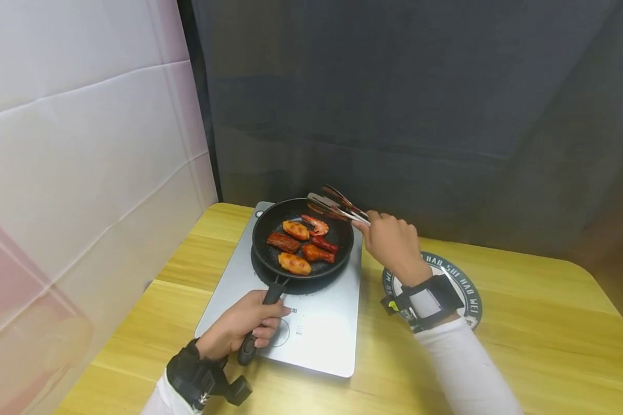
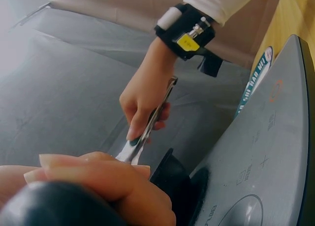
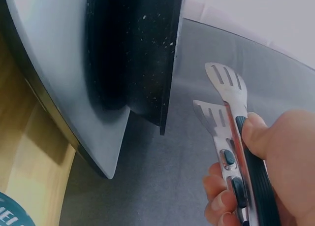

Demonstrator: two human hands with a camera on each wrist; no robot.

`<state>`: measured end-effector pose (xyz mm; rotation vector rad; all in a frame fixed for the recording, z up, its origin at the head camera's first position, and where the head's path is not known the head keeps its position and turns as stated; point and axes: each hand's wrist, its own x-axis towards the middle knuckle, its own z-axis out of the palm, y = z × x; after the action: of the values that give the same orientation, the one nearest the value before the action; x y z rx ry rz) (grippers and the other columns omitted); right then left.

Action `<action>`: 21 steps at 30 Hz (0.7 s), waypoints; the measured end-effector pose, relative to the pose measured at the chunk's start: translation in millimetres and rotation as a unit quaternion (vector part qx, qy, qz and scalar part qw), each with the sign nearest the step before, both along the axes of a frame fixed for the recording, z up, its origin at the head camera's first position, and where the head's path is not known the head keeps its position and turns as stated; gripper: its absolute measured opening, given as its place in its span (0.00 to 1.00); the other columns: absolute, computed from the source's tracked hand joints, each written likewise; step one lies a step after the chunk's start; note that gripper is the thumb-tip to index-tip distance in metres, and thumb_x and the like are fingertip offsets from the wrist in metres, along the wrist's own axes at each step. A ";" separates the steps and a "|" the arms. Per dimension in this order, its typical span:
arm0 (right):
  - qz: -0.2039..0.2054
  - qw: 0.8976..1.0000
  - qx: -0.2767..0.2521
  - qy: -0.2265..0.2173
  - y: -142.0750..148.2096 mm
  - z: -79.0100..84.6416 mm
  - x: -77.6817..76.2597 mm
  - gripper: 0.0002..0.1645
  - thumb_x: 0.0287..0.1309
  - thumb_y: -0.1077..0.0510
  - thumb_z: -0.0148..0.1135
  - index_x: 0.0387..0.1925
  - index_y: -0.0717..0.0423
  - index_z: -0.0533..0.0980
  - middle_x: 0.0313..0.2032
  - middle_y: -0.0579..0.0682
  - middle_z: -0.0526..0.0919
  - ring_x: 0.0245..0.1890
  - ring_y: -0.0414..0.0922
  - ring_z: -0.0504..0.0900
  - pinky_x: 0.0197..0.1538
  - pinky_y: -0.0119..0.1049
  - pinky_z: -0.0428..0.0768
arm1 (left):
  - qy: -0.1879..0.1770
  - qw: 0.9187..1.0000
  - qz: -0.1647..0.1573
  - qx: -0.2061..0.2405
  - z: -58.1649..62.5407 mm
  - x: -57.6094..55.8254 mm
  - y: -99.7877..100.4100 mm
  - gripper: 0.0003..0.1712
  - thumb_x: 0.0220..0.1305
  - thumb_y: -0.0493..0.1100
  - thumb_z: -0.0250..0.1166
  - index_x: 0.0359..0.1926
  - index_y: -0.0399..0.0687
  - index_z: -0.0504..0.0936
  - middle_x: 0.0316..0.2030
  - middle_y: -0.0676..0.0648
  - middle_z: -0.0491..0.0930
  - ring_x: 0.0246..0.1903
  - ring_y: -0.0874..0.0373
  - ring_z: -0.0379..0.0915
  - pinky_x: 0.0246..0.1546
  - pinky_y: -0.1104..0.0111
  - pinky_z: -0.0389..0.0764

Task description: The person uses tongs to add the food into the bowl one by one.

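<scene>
The right hand (image 1: 391,242) pinches metal tongs (image 1: 337,206) whose tips hover over the far right rim of the frying pan (image 1: 302,239), while the left hand (image 1: 241,329) grips its handle (image 1: 262,323).

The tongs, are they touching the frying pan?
Apart. The right wrist view shows the tongs with open space between their slotted tips and the rim of the frying pan; the right hand holds them beside it.

one pan (image 1: 342,230), one tongs (image 1: 337,206), one plate (image 1: 469,297)
</scene>
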<state>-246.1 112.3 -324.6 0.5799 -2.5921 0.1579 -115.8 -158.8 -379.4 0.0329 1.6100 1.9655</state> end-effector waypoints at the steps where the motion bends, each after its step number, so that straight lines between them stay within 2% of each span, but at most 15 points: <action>1: -0.002 1.000 -0.005 -0.007 1.8 -0.3 1.9 0.28 0.67 0.40 0.50 0.40 0.63 0.77 0.25 0.60 0.80 0.21 0.61 0.78 0.14 0.52 0.71 | 0.002 1.000 -0.002 0.001 -0.4 0.1 -0.1 0.13 0.63 0.34 0.57 0.28 0.45 0.60 0.14 0.55 0.57 0.09 0.67 0.50 0.08 0.77 0.56; 4: -0.009 0.999 -0.016 -0.031 8.1 -1.2 8.3 0.28 0.68 0.41 0.49 0.44 0.63 0.76 0.26 0.60 0.80 0.21 0.60 0.79 0.15 0.51 0.71 | 0.001 1.000 -0.006 0.003 -1.8 -0.3 -0.3 0.14 0.63 0.34 0.57 0.27 0.45 0.60 0.14 0.56 0.57 0.09 0.67 0.51 0.07 0.77 0.56; 10: -0.022 0.997 -0.036 -0.060 26.5 -2.6 22.9 0.26 0.68 0.43 0.51 0.42 0.64 0.75 0.21 0.55 0.74 0.18 0.54 0.75 0.13 0.45 0.69 | 0.009 1.000 -0.012 0.003 -2.5 -1.3 -1.1 0.15 0.64 0.34 0.57 0.25 0.46 0.60 0.14 0.56 0.57 0.09 0.68 0.50 0.07 0.77 0.57; 16: -0.038 0.994 -0.057 -0.085 48.6 -4.3 40.2 0.22 0.68 0.46 0.52 0.37 0.64 0.73 0.17 0.50 0.67 0.14 0.46 0.66 0.12 0.37 0.62 | 0.008 1.000 -0.010 0.007 -0.8 -0.7 -1.6 0.14 0.63 0.34 0.58 0.27 0.46 0.60 0.14 0.56 0.57 0.09 0.68 0.51 0.07 0.77 0.57; 19: -0.052 0.992 -0.068 -0.093 63.7 -8.0 50.2 0.22 0.68 0.46 0.52 0.37 0.64 0.73 0.18 0.51 0.68 0.15 0.47 0.67 0.13 0.39 0.64 | 0.004 1.000 -0.005 0.007 -0.6 -0.8 -1.0 0.14 0.63 0.34 0.58 0.28 0.45 0.60 0.14 0.56 0.57 0.09 0.68 0.51 0.07 0.77 0.57; 21: -0.067 0.990 -0.077 -0.099 75.9 -12.3 57.5 0.24 0.68 0.45 0.51 0.40 0.65 0.73 0.22 0.55 0.74 0.18 0.51 0.73 0.15 0.43 0.69 | 0.003 1.000 -0.004 0.008 -0.5 -0.9 0.0 0.14 0.63 0.34 0.58 0.28 0.45 0.60 0.14 0.55 0.57 0.09 0.68 0.50 0.07 0.77 0.57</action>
<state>-188.6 188.2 -336.9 0.3476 -2.7684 0.3836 -116.7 -158.8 -379.9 0.0511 1.5967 1.9742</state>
